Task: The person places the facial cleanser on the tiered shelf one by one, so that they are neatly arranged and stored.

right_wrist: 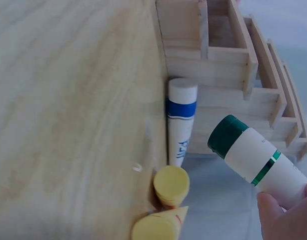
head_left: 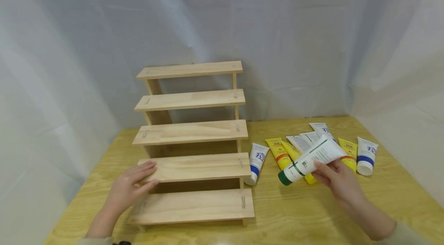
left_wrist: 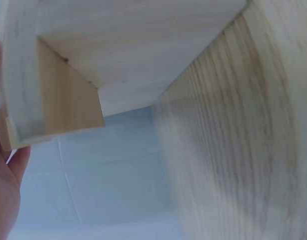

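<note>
A stepped wooden rack (head_left: pixel 194 131) stands on the table. My left hand (head_left: pixel 130 185) holds the left end of its second-lowest shelf (head_left: pixel 201 168), fingers on top and thumb at the front edge. In the left wrist view, part of the left hand (left_wrist: pixel 6 192) shows beside the wood (left_wrist: pixel 23 75). My right hand (head_left: pixel 341 183) grips a white tube with a green cap (head_left: pixel 312 160) above the table, tilted with its cap down to the left. In the right wrist view, the green-capped tube (right_wrist: pixel 263 162) is held near the rack's side.
A white tube with a blue band (head_left: pixel 257 162) lies close against the rack's right side. Farther right lie several yellow tubes (head_left: pixel 277 150) and white tubes, some overlapping, with another blue-banded tube (head_left: pixel 366 154) at the far right. Pale sheeting (head_left: pixel 288 44) hangs behind the table (head_left: pixel 277 214).
</note>
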A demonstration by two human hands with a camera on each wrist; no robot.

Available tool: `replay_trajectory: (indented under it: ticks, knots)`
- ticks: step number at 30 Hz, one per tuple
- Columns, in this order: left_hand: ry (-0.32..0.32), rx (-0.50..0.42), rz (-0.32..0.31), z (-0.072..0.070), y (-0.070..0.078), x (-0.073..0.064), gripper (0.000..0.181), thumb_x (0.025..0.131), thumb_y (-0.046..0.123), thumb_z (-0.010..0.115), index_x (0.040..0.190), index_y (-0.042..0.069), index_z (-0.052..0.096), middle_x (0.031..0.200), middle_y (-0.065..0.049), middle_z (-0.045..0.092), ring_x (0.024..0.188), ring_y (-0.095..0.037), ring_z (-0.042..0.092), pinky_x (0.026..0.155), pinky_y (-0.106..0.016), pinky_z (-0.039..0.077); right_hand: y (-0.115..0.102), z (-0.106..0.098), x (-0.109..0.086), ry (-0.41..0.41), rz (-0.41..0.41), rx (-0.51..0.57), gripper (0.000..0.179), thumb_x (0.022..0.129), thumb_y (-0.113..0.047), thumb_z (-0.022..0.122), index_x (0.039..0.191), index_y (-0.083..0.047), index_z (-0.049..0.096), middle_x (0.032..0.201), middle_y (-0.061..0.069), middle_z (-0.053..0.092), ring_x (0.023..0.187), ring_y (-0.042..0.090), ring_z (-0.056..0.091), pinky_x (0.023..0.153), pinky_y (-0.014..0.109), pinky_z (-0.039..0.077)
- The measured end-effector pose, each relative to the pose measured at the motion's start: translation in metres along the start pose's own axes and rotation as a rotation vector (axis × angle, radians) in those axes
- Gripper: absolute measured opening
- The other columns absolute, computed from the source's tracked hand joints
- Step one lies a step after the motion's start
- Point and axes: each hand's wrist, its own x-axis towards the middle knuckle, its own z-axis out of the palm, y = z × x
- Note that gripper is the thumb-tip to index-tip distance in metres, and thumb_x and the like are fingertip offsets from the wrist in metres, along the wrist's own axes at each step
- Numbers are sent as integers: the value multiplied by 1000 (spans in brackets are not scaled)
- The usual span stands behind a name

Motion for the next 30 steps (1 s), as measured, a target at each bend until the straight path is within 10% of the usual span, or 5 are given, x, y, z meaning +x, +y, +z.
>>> replay_trajectory:
  ticks: [15,30]
  knots:
    - [147,-66,35,5,-2,-3,37,56,18,80,86,-1,69,97,-14,64,98,-8,56,94,-16,36,-22,10,49,-52,-231,-62,55,85,-22,60,133,-9,36,130,11,40,111,22,47,83,30,48]
    - [172,-111,6,10,-3,-7,36,63,24,77,89,0,68,96,-16,64,102,-2,52,98,-18,32,-93,79,58,-36,-319,-184,62,80,-35,62,129,-5,40,125,11,44,110,25,45,84,24,47]
